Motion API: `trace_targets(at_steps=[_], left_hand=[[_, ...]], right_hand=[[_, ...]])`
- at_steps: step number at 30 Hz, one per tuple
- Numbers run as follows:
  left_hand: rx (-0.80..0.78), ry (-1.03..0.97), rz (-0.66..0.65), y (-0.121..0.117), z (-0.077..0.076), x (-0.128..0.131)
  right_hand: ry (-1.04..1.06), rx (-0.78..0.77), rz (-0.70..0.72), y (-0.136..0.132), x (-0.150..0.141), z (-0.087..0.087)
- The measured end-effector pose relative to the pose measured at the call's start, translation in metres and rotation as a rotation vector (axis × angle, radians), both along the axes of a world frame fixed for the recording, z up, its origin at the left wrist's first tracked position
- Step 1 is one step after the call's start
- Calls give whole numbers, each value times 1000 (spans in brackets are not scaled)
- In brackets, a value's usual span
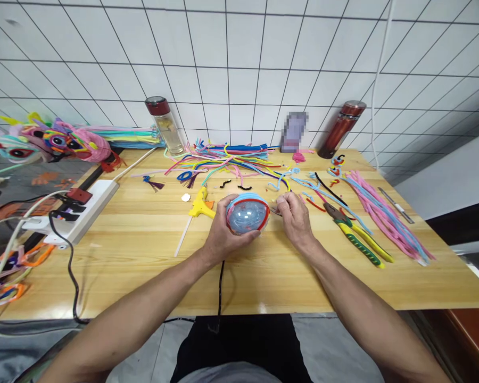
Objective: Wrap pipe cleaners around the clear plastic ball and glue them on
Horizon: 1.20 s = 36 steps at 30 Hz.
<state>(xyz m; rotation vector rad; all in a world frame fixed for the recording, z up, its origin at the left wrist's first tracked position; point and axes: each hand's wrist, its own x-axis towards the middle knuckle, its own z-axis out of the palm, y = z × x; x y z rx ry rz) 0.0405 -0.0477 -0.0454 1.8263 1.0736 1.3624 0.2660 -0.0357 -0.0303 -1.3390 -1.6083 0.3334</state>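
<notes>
My left hand (223, 229) is wrapped round a clear plastic ball (246, 217). Light blue pipe cleaner rings its top, and a red strip runs round its front edge. Close to the ball's right side, my right hand (294, 215) is closed in a pinch. A thin, dark tip pokes out from its fingers toward the ball, too small to name. A yellow glue gun (200, 205) lies just left of my left hand, a white glue stick (183, 236) by it. Pliers (353, 234) with green and yellow handles rest to the right of my right hand.
Loose pipe cleaners (231, 157) spread along the back, between a glass bottle (170, 127) and a red thermos (341, 130). A pink and blue bundle (387, 218) and a craft knife (397, 206) lie right. A power strip (83, 213) with cables sits left, near finished fuzzy figures (67, 141).
</notes>
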Motion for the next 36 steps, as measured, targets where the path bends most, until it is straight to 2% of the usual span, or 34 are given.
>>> trace_targets(at_steps=[5, 8, 13, 16, 19, 23, 25, 28, 36], left_hand=[[36, -26, 80, 4, -3, -2], [39, -27, 94, 5, -4, -2], [25, -21, 92, 4, -1, -2], [23, -8, 87, 4, -2, -2], [23, -11, 82, 5, -3, -2], [20, -9, 70, 4, -5, -2], [27, -2, 68, 4, -6, -2], [54, 18, 77, 4, -6, -2], [88, 53, 81, 4, -6, -3]], right_hand=[[31, -44, 0, 2, 4, 2], [177, -25, -40, 1, 1, 4], [496, -124, 136, -4, -9, 6], [558, -139, 199, -8, -11, 8], [467, -87, 164, -14, -12, 10], [152, 106, 84, -23, -14, 14], [31, 230, 110, -25, -16, 16], [-44, 352, 149, -26, -20, 18], [-93, 356, 143, -25, -21, 18]])
